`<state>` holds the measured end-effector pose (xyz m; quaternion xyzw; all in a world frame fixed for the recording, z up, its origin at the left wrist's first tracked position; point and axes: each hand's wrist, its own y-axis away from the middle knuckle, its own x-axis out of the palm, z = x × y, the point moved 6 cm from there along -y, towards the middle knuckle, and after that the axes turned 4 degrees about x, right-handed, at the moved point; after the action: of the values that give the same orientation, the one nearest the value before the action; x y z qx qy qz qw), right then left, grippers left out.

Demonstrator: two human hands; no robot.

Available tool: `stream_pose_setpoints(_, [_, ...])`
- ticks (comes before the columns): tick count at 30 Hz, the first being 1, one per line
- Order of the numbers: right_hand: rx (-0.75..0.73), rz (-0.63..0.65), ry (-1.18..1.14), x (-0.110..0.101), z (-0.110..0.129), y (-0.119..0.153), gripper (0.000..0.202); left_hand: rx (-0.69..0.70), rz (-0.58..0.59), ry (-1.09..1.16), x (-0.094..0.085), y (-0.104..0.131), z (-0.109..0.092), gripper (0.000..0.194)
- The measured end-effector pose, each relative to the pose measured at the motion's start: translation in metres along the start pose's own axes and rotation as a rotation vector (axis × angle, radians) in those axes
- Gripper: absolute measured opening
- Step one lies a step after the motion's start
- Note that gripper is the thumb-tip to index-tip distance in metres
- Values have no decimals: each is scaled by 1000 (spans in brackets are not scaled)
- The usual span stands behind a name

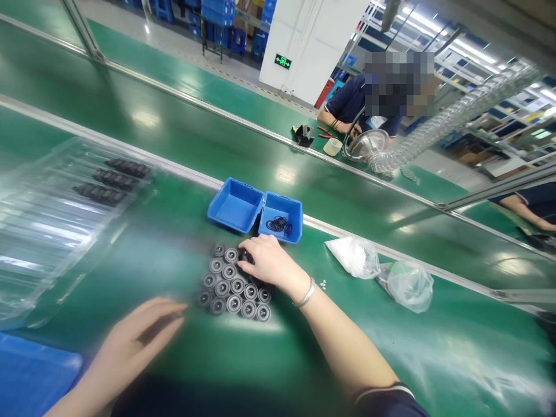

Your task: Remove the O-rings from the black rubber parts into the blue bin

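The wide green conveyor belt (304, 359) carries everything here, and beyond the fingers a second belt runs where another person in a dark blue shirt (351, 101) works beside a ribbed silver hose (452, 119). Far left of the fingers lies a large clear plastic tray (52, 231) with rows of dark parts; it is blurred. Just beyond the fingertips stand two small blue plastic bins (237, 205), the right one holding thin black rings (278, 224). To the right of the wrist lie two crumpled clear plastic bags (391, 272).

The cluster of small round grey-and-black parts (232, 286) sits directly under and left of the right hand (271, 263). The fingers of this hand are curled together and press on a dark part at the top edge of the cluster; whether they really clamp it I cannot tell. The left hand (139, 339) rests flat on the belt, fingers together, holding nothing, near the cluster's lower left.

I judge that it is best to take one part only, lifting it straight up, so the neighbours which touch each other do not roll. The left hand can steady the cluster's edge.
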<state>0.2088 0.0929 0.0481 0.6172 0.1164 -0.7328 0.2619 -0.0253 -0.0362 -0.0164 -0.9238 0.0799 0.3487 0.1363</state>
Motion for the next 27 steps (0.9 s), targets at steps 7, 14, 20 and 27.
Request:
stream_pose_setpoints(7, [-92,64,-72,7,3,-7,34,-221,40,276,-6,-6,2,29])
stream_pose_setpoints(14, [-134,-163,-451,1,-10,7,43,-244,49,565,-5,-13,-11,29])
stream_pose_setpoints(20, [-151,-140,-475,9,-10,13,47,-320,102,545,1,-13,-13,37])
stream_pose_setpoints(27, [-117,-245,-445,-37,19,46,33,-297,70,422,-4,-13,-35,48])
